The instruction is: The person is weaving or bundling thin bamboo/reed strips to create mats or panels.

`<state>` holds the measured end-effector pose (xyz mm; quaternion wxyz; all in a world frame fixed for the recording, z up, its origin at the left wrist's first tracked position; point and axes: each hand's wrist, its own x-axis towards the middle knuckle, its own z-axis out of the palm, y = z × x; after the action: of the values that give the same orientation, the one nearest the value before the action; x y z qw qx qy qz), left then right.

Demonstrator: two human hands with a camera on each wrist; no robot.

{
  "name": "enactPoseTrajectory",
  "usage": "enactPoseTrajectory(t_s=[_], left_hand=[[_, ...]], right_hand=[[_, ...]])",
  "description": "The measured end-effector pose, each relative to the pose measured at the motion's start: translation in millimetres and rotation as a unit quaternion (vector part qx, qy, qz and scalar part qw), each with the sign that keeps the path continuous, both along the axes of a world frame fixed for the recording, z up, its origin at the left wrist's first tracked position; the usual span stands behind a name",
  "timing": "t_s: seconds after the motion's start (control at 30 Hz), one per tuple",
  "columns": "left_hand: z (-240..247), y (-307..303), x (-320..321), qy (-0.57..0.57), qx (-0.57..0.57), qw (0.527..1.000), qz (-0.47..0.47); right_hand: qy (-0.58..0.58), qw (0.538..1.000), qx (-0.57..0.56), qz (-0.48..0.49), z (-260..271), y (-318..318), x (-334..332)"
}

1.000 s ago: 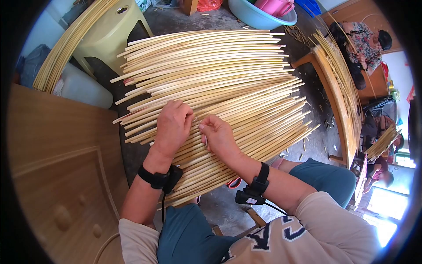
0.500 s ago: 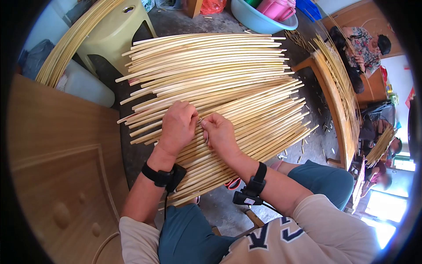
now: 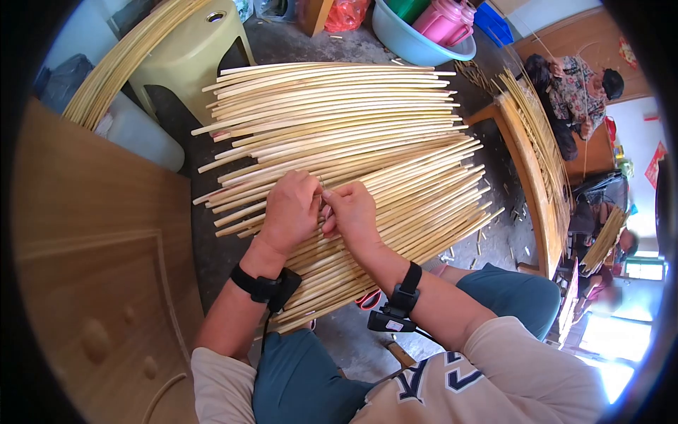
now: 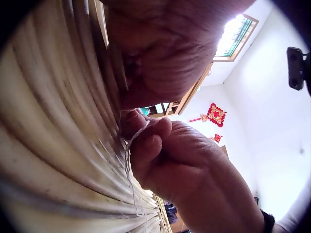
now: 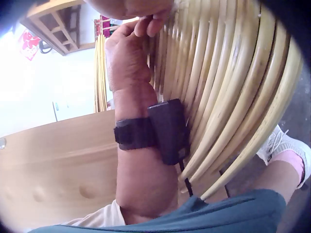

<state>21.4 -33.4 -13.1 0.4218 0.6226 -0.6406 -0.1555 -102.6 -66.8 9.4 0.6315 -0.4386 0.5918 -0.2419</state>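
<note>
A broad mat of pale, thin sticks (image 3: 395, 205) lies side by side across the middle of the head view. Over its centre the left hand (image 3: 291, 212) and right hand (image 3: 354, 215) meet, fingertips almost touching. White string (image 4: 127, 165) runs from the right hand (image 4: 170, 160) down over the sticks in the left wrist view; its thumb and curled fingers pinch it. The left hand (image 5: 130, 58) has its fingers bent at the sticks in the right wrist view; what lies between its fingertips is hidden.
A cream stool (image 3: 183, 63) and long bundled sticks (image 3: 116, 67) stand at upper left, above a wooden panel (image 3: 99, 233). A blue basin (image 3: 395, 35) holds a pink jug. Red-handled scissors (image 3: 369, 300) show below the mat. Right: a wooden frame (image 3: 530, 177) and seated people.
Both hands stay together at the mat's centre, with small finger movements. The mat and surroundings sit slightly lower in the head view.
</note>
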Motion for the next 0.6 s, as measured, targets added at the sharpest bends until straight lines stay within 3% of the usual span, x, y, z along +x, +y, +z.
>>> enactPoseTrajectory(t_s=[0.13, 0.2, 0.23, 0.27, 0.33, 0.37, 0.43, 0.47, 0.53, 0.57, 0.6], left_hand=[[-0.8, 1.1, -1.8, -0.004, 0.009, 1.0, 0.018], [-0.9, 1.9, -0.8, 0.017, 0.013, 1.0, 0.018], [-0.2, 1.4, 0.2, 0.019, 0.011, 1.0, 0.02], [0.3, 1.7, -0.1, 0.02, 0.014, 0.999, 0.021], [-0.9, 1.7, -1.9, 0.025, 0.016, 0.999, 0.022], [-1.5, 1.4, -1.7, 0.026, 0.017, 0.999, 0.023], [-1.4, 1.1, -1.6, 0.027, 0.018, 0.999, 0.025], [-1.0, 0.8, -2.0, 0.027, 0.015, 0.999, 0.027], [-0.7, 1.3, -2.4, 0.028, 0.013, 0.999, 0.031], [-0.8, 2.0, -2.5, 0.028, 0.011, 0.999, 0.031], [-1.4, 2.6, -2.4, 0.029, 0.008, 0.999, 0.031]], right_hand=[[0.016, 1.0, -0.003, 0.011, 12.6, -10.7, 3.0], [0.117, 0.973, -0.013, 0.199, 31.4, -28.4, -7.4], [0.172, 0.947, -0.169, 0.214, 34.7, -34.0, -15.6], [0.248, 0.86, -0.389, 0.218, 20.5, -47.8, -27.6], [0.331, 0.743, -0.531, 0.239, 39.9, -61.1, -28.5], [0.331, 0.742, -0.532, 0.239, 36.0, -65.3, -26.9], [0.305, 0.729, -0.488, 0.37, 22.7, -70.5, -21.5], [0.305, 0.729, -0.489, 0.37, 21.0, -71.0, -17.0], [0.246, 0.817, -0.307, 0.421, 16.8, -70.3, -8.9], [0.238, 0.848, -0.261, 0.396, 13.5, -70.0, -7.1], [0.238, 0.846, -0.26, 0.399, 10.7, -70.7, -5.5]])
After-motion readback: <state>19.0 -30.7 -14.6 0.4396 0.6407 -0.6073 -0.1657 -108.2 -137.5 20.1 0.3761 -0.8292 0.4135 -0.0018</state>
